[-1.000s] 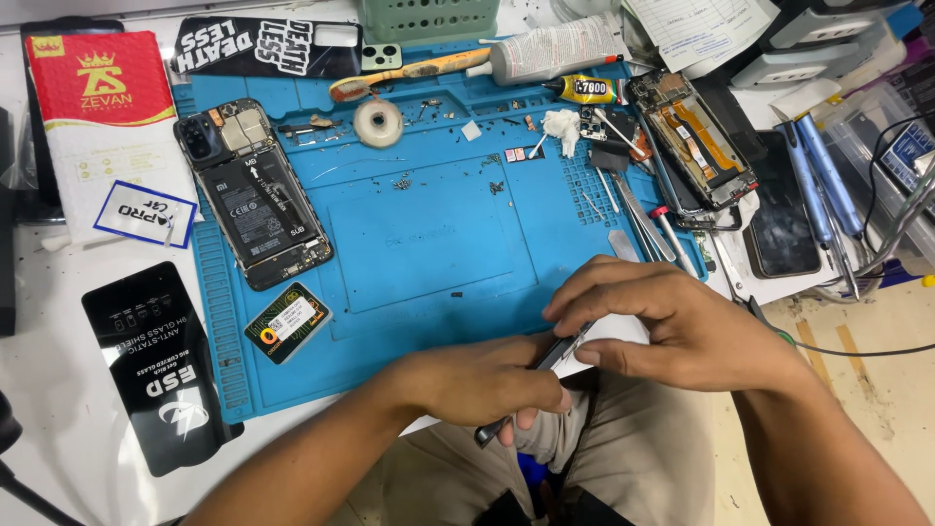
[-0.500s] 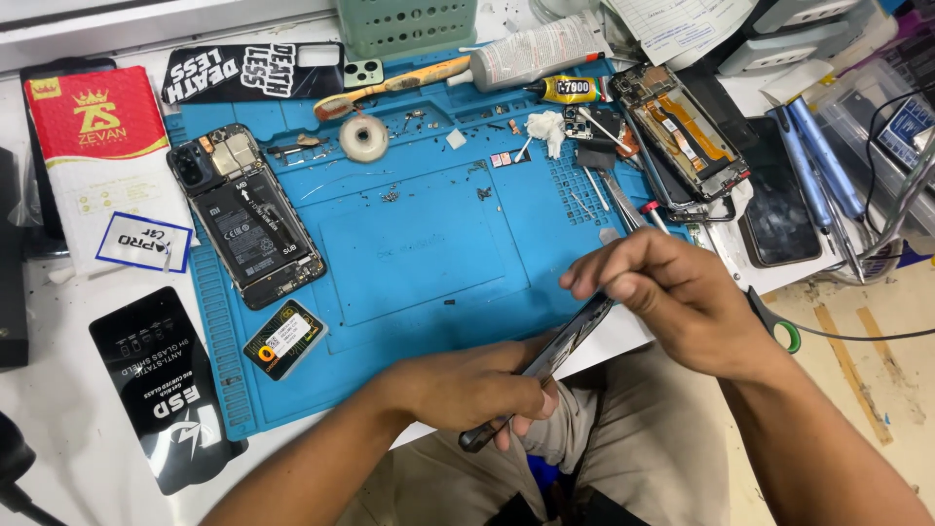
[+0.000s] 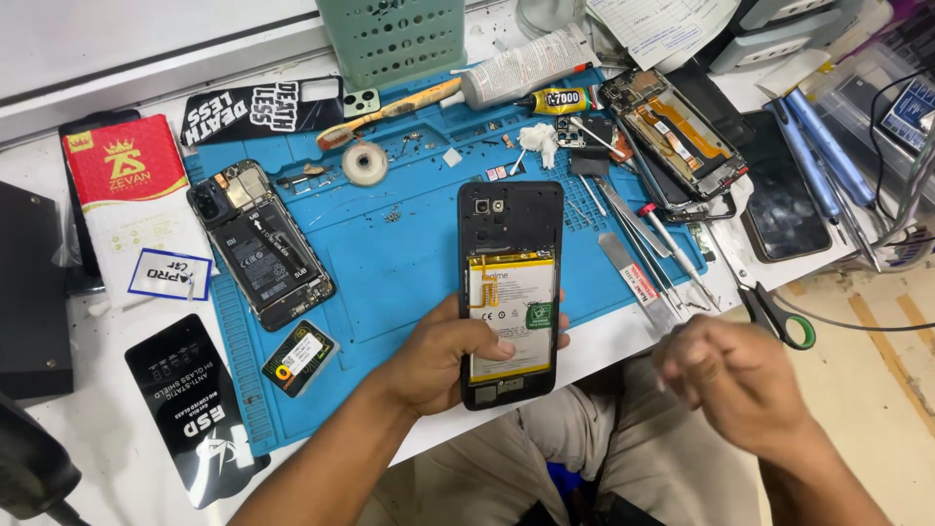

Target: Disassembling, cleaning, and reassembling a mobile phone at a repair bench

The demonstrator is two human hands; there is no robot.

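Phone's flipped up now: left hand (image 3: 458, 360) grips the opened black phone (image 3: 510, 292) upright over the blue mat's (image 3: 390, 253) near edge, battery showing, thumb pressed on it. Right hand (image 3: 735, 375) has pulled away to the right, blurred, fingers loosely curled and holding nothing I can make out.

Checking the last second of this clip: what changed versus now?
The left hand has turned the phone up, open back showing, and holds it alone over the blue mat. The right hand let go and pulled away to the right, blurred. The dark tool seen earlier is out of sight. The other opened phone and scissors stayed put.
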